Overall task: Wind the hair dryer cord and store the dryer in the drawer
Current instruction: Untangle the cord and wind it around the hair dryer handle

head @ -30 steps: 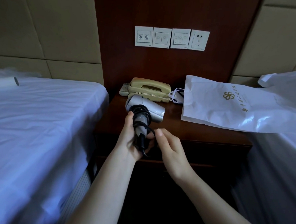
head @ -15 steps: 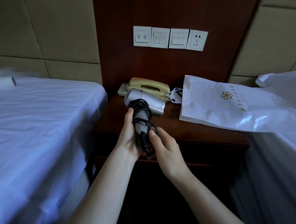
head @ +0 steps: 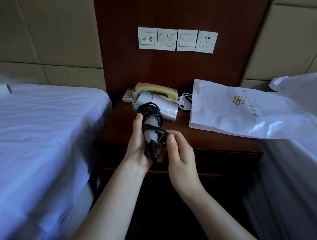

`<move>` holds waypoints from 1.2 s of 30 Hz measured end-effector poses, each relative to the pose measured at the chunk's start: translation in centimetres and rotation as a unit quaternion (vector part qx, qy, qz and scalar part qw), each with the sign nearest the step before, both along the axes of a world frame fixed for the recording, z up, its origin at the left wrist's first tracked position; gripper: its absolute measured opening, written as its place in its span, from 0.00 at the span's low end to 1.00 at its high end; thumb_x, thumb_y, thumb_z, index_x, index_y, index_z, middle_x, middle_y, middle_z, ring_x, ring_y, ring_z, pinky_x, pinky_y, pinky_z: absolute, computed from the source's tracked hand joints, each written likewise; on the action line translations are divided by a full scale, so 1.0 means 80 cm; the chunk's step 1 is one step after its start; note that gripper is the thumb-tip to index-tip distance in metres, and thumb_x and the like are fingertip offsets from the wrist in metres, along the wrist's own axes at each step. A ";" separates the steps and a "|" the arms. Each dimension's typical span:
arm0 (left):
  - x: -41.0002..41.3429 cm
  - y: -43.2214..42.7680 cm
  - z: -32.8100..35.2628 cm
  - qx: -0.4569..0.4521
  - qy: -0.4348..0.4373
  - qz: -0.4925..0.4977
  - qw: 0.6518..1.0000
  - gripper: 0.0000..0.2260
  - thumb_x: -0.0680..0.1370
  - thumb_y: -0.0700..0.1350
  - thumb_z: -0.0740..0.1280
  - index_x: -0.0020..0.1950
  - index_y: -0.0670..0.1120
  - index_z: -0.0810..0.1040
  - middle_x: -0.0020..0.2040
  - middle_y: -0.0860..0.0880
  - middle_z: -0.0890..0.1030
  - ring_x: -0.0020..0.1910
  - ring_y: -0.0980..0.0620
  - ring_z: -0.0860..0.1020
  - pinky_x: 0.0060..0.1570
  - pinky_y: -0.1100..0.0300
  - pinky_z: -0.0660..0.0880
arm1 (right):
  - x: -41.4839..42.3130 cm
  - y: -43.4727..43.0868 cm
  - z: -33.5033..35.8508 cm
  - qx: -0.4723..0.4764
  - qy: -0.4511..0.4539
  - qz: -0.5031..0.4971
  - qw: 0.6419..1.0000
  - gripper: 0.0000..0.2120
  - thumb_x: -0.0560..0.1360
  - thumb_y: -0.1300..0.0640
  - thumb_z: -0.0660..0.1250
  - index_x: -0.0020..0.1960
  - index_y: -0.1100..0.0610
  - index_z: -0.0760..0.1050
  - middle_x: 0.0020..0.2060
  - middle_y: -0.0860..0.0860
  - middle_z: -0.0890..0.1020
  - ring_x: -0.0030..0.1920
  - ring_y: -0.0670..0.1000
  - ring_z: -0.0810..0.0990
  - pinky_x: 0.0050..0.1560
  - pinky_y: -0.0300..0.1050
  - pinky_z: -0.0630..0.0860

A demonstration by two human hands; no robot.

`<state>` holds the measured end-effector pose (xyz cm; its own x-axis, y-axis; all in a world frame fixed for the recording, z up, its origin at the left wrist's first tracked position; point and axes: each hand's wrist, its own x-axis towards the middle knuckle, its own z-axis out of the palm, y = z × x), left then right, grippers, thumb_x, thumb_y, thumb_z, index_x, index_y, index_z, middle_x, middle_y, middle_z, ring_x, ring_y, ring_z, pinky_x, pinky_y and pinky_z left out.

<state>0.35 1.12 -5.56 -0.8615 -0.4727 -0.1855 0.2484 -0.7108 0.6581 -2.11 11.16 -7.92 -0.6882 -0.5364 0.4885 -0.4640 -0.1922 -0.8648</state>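
Dim room, padded wall (head: 48,31), nightstand (head: 217,141).

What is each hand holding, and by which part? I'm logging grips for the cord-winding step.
The left hand grips the hair dryer by its cord-wrapped handle. The right hand pinches the cord's loose end beside the handle's base.

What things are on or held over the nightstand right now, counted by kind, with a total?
Hair dryer, cord wound round its handle, held in the left hand: 1
Telephone: 1
Remote control: 1
White paper bag: 1
Total: 4
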 end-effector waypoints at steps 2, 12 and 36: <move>0.000 0.000 -0.002 -0.010 0.007 0.002 1.000 0.29 0.75 0.65 0.56 0.29 0.46 0.80 0.24 0.48 0.78 0.23 0.53 0.78 0.25 0.66 0.75 | 0.001 0.002 -0.001 -0.005 0.031 -0.005 0.999 0.13 0.80 0.48 0.52 0.50 0.49 0.75 0.35 0.41 0.80 0.34 0.42 0.77 0.36 0.39 0.72; -0.002 -0.007 -0.002 -0.042 -0.002 0.029 0.999 0.23 0.78 0.61 0.54 0.40 0.44 0.76 0.23 0.49 0.78 0.21 0.54 0.77 0.22 0.68 0.72 | -0.008 0.013 0.006 0.104 0.163 -0.035 0.980 0.10 0.79 0.57 0.57 0.57 0.55 0.73 0.29 0.41 0.74 0.30 0.39 0.74 0.30 0.29 0.65; -0.009 0.001 -0.005 -0.001 -0.008 0.061 0.998 0.25 0.75 0.66 0.54 0.38 0.45 0.74 0.23 0.48 0.76 0.21 0.53 0.77 0.23 0.67 0.72 | -0.005 -0.006 -0.001 -0.045 -0.142 0.039 0.988 0.10 0.81 0.58 0.56 0.47 0.53 0.75 0.39 0.54 0.79 0.40 0.52 0.77 0.43 0.54 0.77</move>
<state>-0.36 1.19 -5.97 -0.7944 -0.5745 -0.1973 0.3232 -0.6748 0.6634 -2.52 10.67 -7.97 -0.7630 -0.5562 0.3294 -0.1862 -0.2989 -0.9359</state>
